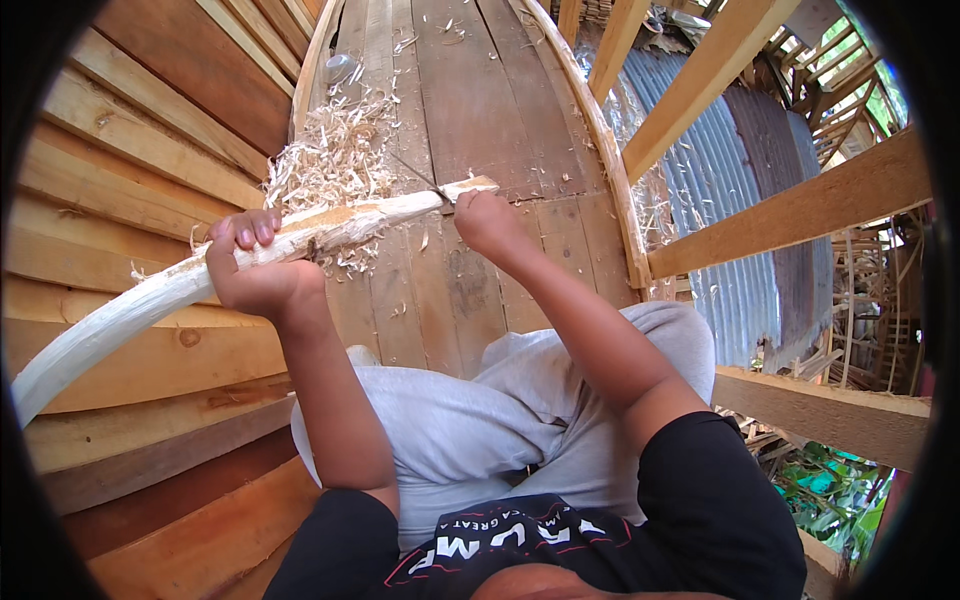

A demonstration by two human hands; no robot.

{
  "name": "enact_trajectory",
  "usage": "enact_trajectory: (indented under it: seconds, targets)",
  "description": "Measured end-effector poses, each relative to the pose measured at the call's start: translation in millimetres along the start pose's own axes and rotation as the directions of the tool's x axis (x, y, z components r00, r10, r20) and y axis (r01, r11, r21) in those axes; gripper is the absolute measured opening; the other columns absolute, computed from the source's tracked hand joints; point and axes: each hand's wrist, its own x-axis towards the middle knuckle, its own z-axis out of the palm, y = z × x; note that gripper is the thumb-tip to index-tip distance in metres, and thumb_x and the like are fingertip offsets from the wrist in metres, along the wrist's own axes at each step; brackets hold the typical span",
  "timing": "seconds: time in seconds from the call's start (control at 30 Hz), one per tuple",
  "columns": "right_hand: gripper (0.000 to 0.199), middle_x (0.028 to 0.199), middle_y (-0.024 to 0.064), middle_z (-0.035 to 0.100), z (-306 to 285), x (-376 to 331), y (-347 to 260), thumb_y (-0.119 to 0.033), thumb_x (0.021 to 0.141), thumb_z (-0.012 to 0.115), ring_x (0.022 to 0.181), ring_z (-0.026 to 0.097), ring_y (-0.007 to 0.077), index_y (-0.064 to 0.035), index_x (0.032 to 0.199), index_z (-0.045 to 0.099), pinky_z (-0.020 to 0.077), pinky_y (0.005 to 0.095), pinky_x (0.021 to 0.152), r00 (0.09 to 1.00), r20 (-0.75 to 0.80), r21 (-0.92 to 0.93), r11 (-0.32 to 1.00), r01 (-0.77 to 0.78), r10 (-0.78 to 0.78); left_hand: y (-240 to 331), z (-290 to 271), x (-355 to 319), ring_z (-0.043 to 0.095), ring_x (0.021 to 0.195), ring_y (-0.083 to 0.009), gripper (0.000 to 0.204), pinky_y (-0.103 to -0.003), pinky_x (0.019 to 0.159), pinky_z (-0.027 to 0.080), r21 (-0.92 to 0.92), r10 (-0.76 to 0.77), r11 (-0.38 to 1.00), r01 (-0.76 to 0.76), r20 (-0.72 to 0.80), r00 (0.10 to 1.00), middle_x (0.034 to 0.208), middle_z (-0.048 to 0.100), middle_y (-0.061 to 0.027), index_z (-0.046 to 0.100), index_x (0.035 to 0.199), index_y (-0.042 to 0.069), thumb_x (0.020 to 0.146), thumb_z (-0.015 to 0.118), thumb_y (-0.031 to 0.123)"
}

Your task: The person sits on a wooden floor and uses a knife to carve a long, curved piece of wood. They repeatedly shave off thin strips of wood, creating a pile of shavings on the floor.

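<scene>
Closest to the camera, one black T-shirt (470, 548) above grey trousers (450, 410). Grips one peeled pole (340, 219) across the plank floor (440, 310) with the left hand (252, 272), fingers curled round; clenches the right hand (487, 222) on one knife (424, 179), handle hidden, blade crossing the pole's far end. Beyond, one shavings heap (330, 150), partly blocked by the pole, and one clear container (340, 68); rightward, corrugated sheeting (700, 190) behind timbers (790, 206).

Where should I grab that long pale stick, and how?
Probably around the middle of the pale stick, coming from the side nearest the body, where the left grip is: it looks rounded and narrow enough there for fingers to curl around. Avoid its right end, because the thin-bladed tool in the right grip lies across the wood there.
</scene>
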Motion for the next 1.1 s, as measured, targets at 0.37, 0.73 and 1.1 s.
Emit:
enact_trajectory:
  seconds: [0.37, 0.73, 1.1]
  targets:
    - [0.055, 0.105, 0.0267, 0.063, 16, 29, 32, -0.034, 0.093, 0.028, 0.099, 0.06, 0.0433, 0.0046, 0.096, 0.066, 0.0453, 0.05, 0.088, 0.999, -0.041, 0.013, 1.0, 0.006, -0.006, -3, 2, -2, 0.036, 0.056, -0.0118, 0.019, -0.028, 0.061, 0.033, -0.017, -0.006, 1.0, 0.007, 0.053, 0.999, 0.061, 0.034, 0.0019, 0.035, 0.068, 0.013, 0.077, 0.052, 0.012]
    - [0.053, 0.099, 0.0331, 0.061, -17, -28, -40, -0.033, 0.092, 0.03, 0.091, 0.059, 0.0486, 0.0097, 0.092, 0.062, 0.0441, 0.0496, 0.089, 0.988, 0.075, 0.126, 0.984, 0.127, -0.137, 1, 8, -12, 0.033, 0.055, -0.0105, 0.017, -0.027, 0.06, 0.032, 0.002, 0.01, 1.0, -0.011, 0.317, 0.948, 0.061, 0.033, 0.0023, 0.036, 0.068, 0.016, 0.074, 0.052, 0.011]
    - [0.052, 0.082, 0.0254, 0.066, -17, -53, -53, -0.029, 0.095, 0.03, 0.079, 0.064, 0.0418, 0.0033, 0.077, 0.066, 0.0501, 0.0497, 0.076, 0.973, -0.051, 0.003, 0.974, 0.227, -0.227, -3, -2, -3, 0.032, 0.055, -0.0099, 0.014, -0.027, 0.058, 0.031, -0.044, 0.02, 0.999, -0.007, 0.289, 0.957, 0.06, 0.032, 0.0024, 0.038, 0.071, 0.015, 0.075, 0.051, 0.011]
